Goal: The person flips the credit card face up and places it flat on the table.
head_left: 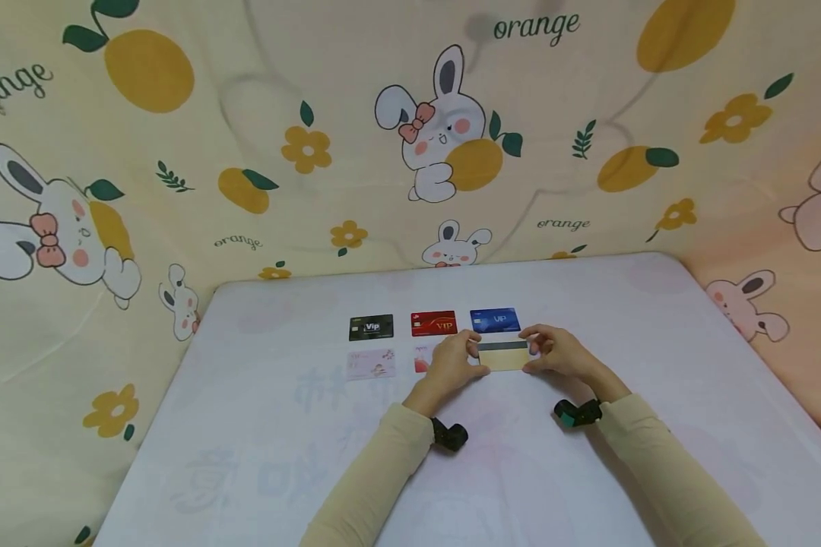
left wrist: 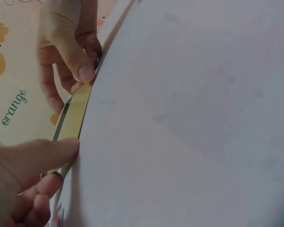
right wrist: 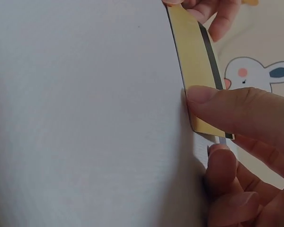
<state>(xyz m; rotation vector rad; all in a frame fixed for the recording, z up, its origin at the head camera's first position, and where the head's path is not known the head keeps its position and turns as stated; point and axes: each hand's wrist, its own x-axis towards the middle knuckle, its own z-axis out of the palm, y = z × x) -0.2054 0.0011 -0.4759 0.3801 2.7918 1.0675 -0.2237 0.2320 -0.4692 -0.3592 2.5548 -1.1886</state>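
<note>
A gold card with a dark stripe along its far edge is at the right of the near row of cards. My left hand pinches its left end, and my right hand holds the right end between thumb and fingers. In the left wrist view the gold card stretches between both hands. The right wrist view shows its striped face turned up, with the right thumb on it. Partly behind my left hand is a pink-and-white card. Just beyond the gold card lies a blue VIP card.
A red VIP card and a black Vip card continue the far row leftward. A pale pink card lies below the black one. All are on a white-covered table, with a rabbit-and-orange patterned curtain behind.
</note>
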